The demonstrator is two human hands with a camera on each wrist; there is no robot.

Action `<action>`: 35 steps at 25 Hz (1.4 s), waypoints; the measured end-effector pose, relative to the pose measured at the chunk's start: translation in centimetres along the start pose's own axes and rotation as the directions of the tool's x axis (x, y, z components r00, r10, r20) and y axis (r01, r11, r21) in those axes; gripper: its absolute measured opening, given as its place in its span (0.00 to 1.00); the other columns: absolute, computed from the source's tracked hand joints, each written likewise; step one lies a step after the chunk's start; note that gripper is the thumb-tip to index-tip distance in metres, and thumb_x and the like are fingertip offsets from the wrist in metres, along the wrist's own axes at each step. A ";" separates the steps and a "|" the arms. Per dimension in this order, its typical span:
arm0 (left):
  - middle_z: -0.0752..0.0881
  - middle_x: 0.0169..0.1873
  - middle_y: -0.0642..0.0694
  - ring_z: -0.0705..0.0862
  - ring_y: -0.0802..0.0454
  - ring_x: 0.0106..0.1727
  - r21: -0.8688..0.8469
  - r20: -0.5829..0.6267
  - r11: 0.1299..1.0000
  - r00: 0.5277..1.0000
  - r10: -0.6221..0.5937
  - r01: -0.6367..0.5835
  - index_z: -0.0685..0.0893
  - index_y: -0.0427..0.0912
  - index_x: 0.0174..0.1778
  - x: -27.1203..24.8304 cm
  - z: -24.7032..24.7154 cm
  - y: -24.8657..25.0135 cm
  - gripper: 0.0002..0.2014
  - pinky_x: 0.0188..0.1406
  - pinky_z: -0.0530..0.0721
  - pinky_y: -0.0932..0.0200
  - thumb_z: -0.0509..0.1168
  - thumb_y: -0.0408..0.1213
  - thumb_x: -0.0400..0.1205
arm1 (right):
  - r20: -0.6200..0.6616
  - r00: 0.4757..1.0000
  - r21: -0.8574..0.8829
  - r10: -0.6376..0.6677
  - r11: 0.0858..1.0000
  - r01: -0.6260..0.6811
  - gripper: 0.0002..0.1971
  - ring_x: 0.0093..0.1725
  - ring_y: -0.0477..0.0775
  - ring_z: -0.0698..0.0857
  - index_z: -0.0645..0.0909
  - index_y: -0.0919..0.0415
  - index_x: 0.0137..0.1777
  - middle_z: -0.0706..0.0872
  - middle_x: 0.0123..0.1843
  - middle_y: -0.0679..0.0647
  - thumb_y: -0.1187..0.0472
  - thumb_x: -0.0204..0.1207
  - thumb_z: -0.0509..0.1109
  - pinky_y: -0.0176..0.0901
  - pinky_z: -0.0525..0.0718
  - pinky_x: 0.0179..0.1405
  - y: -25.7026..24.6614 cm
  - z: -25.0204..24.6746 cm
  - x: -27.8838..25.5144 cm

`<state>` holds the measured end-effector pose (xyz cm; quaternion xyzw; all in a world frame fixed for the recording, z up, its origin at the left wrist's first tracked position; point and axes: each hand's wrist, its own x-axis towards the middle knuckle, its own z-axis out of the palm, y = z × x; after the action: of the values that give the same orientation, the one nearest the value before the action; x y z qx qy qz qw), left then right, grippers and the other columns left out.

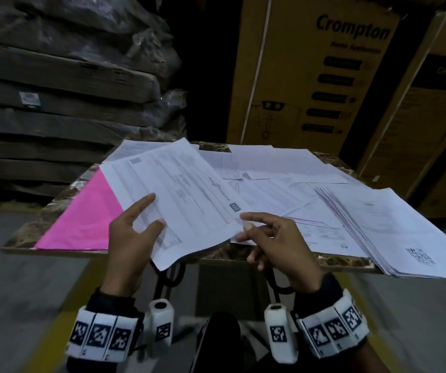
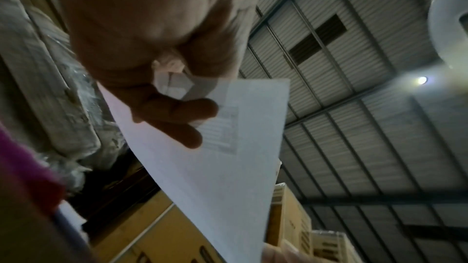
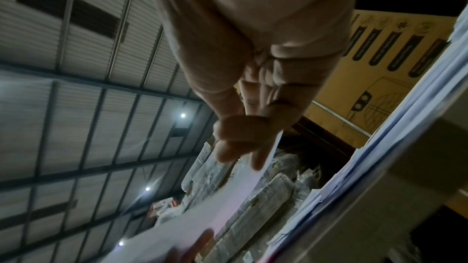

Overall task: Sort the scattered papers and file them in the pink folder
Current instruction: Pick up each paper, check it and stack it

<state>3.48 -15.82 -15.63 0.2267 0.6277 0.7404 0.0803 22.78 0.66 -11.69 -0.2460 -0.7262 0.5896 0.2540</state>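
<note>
- Head view: our left hand (image 1: 133,232) grips the printed sheet (image 1: 178,195) by its near corner, thumb on top and fingers curled beneath. Our right hand (image 1: 275,246) pinches the sheet's near right edge between thumb and forefinger, the other fingers loosely bent. The sheet is lifted and partly overlaps the pink folder (image 1: 87,216), which lies flat on the marble-topped table (image 1: 41,216). Right of the folder lie the scattered papers (image 1: 278,181), and farther right a fanned stack (image 1: 394,232).
- Since both grips sit on one edge, we judge the far end may droop; we should keep it taut and lower it squarely onto the folder.
- Left wrist view: the fingertips (image 2: 192,111) press the sheet's (image 2: 228,157) underside, a light hold; the pink folder (image 2: 22,165) shows as a blur to the left.
- Right wrist view: the thumb and fingertips (image 3: 228,147) nip the sheet's (image 3: 207,207) edge; the paper stack (image 3: 405,127) is edge-on at the right. We should release this hand last.
</note>
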 end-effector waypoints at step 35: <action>0.82 0.69 0.48 0.83 0.47 0.66 0.064 -0.167 0.983 0.973 -0.159 0.171 0.79 0.42 0.77 2.4 -1.2 -1.7 0.28 0.67 0.84 0.41 0.75 0.37 0.80 | 0.217 0.905 -0.968 0.367 -0.036 0.247 0.41 0.85 0.62 0.61 0.57 0.65 0.85 0.56 0.88 0.61 0.33 0.85 0.40 0.61 0.58 0.81 1.9 4.9 24.7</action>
<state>0.51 -15.60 -16.88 0.1159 0.6771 0.7222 0.0815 1.12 13.61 -12.43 -0.2518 -0.9463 -0.0682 -0.1907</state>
